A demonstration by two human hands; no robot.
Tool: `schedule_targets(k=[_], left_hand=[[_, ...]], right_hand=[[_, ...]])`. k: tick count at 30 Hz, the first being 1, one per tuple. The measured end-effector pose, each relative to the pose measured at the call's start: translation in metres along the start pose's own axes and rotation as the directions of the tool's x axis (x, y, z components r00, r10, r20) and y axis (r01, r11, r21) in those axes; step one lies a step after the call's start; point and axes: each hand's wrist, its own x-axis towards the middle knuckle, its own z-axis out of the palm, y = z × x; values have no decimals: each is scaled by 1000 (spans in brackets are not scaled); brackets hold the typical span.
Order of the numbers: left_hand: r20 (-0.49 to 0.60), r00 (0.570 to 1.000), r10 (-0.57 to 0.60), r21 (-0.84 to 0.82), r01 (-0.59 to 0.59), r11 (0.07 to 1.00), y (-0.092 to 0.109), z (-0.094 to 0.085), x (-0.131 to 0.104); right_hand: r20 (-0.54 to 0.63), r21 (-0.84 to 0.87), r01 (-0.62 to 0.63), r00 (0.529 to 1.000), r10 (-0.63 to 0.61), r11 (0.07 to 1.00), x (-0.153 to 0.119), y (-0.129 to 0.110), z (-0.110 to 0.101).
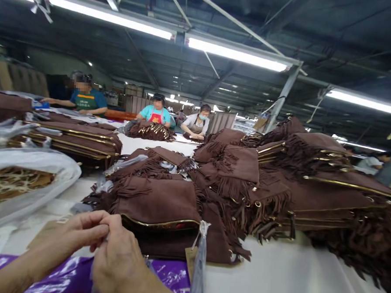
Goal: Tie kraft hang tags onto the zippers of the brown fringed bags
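My left hand (86,231) and my right hand (120,255) meet at the lower left, fingertips pinched together. What lies between them is hidden by the fingers. A bit of translucent plastic shows under my right hand. Just beyond them lies a brown fringed pouch (160,201) with a gold zipper along its near edge, its mouth slightly parted. Another brown piece (173,246) is beneath it. From the zipper end hangs a strip wrapped in grey plastic (201,260), beside a kraft paper tag (190,262). Shiny purple plastic (172,272) lies under my wrists.
Stacks of brown fringed bags (330,197) fill the right side of the white table (257,272). More zippered pouches (74,136) are piled at left, behind a clear plastic bag (63,166) of tan pieces. Several people work across the table.
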Motion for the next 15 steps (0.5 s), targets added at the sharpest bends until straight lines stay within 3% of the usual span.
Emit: schedule_targets(k=[2,6,8,10,13,15], left_hand=[[7,1000,-1,-43,1,999,1,4,0],[59,998,27,-106,-20,994,6,5,1],[108,992,65,-61,-58,996,10,6,3],[122,979,163,50,-170,984,13,9,4],[94,933,348,252,-360,898,20,17,6],[90,913,397,330,-403,854,26,24,7]], right_hand=[[60,11,-68,996,67,998,4,2,-1],[151,-170,-98,981,125,981,13,13,-7],[181,-226,-90,974,133,970,15,26,-12],[152,-232,-87,980,125,969,14,44,-21],[87,-52,-67,994,71,996,7,68,-41],[162,225,-134,982,99,965,1,79,-57]])
